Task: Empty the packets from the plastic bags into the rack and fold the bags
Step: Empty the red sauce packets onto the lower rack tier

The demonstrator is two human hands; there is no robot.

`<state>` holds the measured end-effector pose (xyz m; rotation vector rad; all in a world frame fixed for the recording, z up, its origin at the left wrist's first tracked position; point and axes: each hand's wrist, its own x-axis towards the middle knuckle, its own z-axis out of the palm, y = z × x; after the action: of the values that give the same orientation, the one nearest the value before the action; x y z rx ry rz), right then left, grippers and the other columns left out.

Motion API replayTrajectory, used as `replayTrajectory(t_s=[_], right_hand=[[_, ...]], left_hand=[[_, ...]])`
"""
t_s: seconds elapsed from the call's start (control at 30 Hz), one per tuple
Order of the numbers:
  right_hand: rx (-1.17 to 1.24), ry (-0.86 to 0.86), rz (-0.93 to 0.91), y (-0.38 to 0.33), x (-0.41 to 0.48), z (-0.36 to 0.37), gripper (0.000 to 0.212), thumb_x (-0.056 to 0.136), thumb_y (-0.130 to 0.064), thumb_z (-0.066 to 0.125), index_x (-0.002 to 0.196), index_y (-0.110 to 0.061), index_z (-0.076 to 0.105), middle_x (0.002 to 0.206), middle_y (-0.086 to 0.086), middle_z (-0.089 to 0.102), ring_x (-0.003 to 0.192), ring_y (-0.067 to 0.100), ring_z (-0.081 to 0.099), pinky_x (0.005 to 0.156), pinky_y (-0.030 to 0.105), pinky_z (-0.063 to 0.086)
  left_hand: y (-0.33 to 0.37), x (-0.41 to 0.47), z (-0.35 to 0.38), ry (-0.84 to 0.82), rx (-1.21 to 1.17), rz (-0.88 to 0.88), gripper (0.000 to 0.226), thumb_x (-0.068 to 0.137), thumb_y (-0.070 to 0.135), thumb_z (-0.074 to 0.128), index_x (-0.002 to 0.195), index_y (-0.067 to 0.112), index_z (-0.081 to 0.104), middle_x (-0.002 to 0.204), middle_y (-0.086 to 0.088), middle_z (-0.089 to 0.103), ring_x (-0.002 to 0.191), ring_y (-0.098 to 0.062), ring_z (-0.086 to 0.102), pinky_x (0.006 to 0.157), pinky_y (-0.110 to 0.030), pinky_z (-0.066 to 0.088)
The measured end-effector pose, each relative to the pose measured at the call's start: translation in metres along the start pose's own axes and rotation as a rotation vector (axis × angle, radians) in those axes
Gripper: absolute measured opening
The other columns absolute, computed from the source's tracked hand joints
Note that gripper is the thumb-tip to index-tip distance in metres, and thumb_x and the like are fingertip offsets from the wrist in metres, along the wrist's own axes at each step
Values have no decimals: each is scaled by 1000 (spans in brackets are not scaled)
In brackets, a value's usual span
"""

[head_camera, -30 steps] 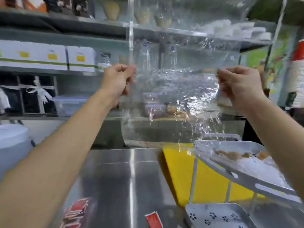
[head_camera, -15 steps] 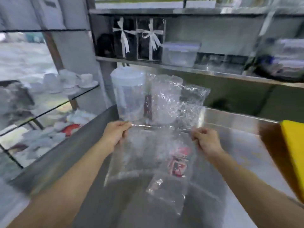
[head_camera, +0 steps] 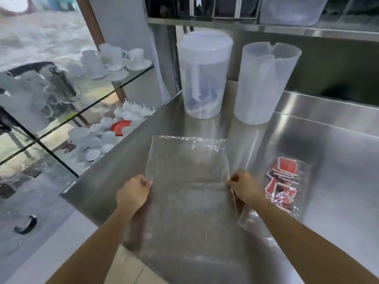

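Clear bag [head_camera: 187, 175] lowered from mid-air, flat on steel counter [head_camera: 328, 160]; left hand [head_camera: 133, 193], right hand [head_camera: 244, 187] dropped alongside.

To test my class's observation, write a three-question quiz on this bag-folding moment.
1. True or false: the left hand and the right hand each pinch a side edge of the large clear plastic bag.
2. The small clear bag of red packets lies: A) on the steel counter, right of the right hand; B) on a shelf; C) in a cup.
3. Fill in: the lidded translucent plastic jug stands ___ of the open translucent plastic jug.
Key: 1 true; 2 A; 3 left.
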<state>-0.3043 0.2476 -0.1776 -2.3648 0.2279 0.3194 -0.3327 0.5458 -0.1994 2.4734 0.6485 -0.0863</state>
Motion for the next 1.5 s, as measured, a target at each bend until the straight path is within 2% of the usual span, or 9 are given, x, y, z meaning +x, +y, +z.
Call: replayTrajectory(t_s=[0.17,0.4,0.57,0.73,0.93,1.07,1.27,1.4,1.5], right_hand=[[72,-119,56,-9,-1,-17,17,86,-13,58,70,-9,55,55,8,56,46,21,53,41,27,47],[-38,241,-105,19,-19,-73,22,83,-19,58,102,-7,62,92,6,60,89,24,58,79,32,45],[-287,196,-20,65,-58,-65,70,85,-48,53,143,-25,22,155,3,19,142,23,17,109,44,23],[-235,57,112,103,-90,-45,81,87,-52,47,147,-27,-1,158,8,-4,145,25,-2,114,46,13],[154,372,284,109,-98,-51,49,77,-21,60,123,-16,43,121,10,57,111,32,53,94,42,41],[567,346,367,116,-96,-70,47,78,-9,67,120,-6,46,108,11,63,90,26,59,77,32,47],[648,288,369,121,-98,-91,24,75,-3,68,96,-1,57,88,15,62,72,25,58,58,29,46],[826,262,348,109,-102,-109,13,72,9,58,76,-2,53,65,15,55,53,24,52,53,31,44],[912,303,303,98,-109,-120,17,71,12,54,62,-3,51,55,12,49,47,22,46,50,30,38]], left_hand=[[13,5,-12,-149,190,-41,25,84,37,49,87,15,60,104,-17,67,100,-35,62,91,-41,48],[109,-20,-8,93,376,314,42,89,32,53,124,9,46,127,-17,53,120,-36,47,97,-43,38],[172,-83,69,-255,84,548,43,89,34,53,126,12,44,128,-11,53,120,-30,50,99,-41,41],[196,-132,123,-469,11,416,53,87,39,55,127,11,36,122,-12,56,108,-31,57,90,-38,46],[202,-149,128,-542,-53,412,20,87,24,55,101,17,43,103,-8,63,89,-25,60,74,-31,45],[199,-154,126,-599,-111,387,19,85,23,59,98,20,45,92,-2,62,82,-21,62,71,-32,46],[209,-167,126,-723,-467,121,23,78,15,66,89,18,45,85,-9,60,68,-21,57,64,-30,46],[222,-180,122,-414,-47,524,54,79,27,66,125,18,38,121,-4,41,116,-25,45,93,-32,39],[237,-197,113,-420,-162,656,42,83,33,64,121,23,48,121,-2,45,113,-17,49,91,-22,40]])
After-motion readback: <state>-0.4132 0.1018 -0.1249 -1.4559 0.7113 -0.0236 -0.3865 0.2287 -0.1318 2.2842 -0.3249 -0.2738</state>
